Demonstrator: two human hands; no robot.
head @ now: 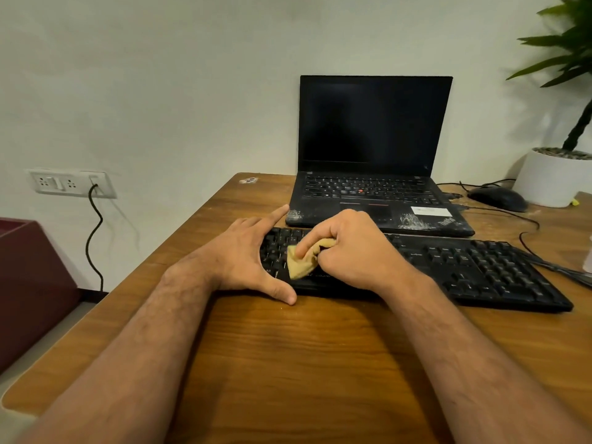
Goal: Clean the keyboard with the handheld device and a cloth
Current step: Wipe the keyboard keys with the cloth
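A right hand, fingers clamped on a yellow cloth, presses it onto a black keyboard; the left hand, fingers spread apart, steadies its end on the bench.

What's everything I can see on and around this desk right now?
keyboard: one, black, on the desk's near side
cloth: one, yellow, on the keyboard's left keys
laptop: one, black, open, behind the keyboard
mouse: one, black, right of the laptop
plant pot: one, white, far right
desk: one, brown wood
wall socket: one, white, left wall, cable plugged in
box: one, maroon, left of the desk
left hand: one, spread over the keyboard's left end
right hand: one, gripping the cloth
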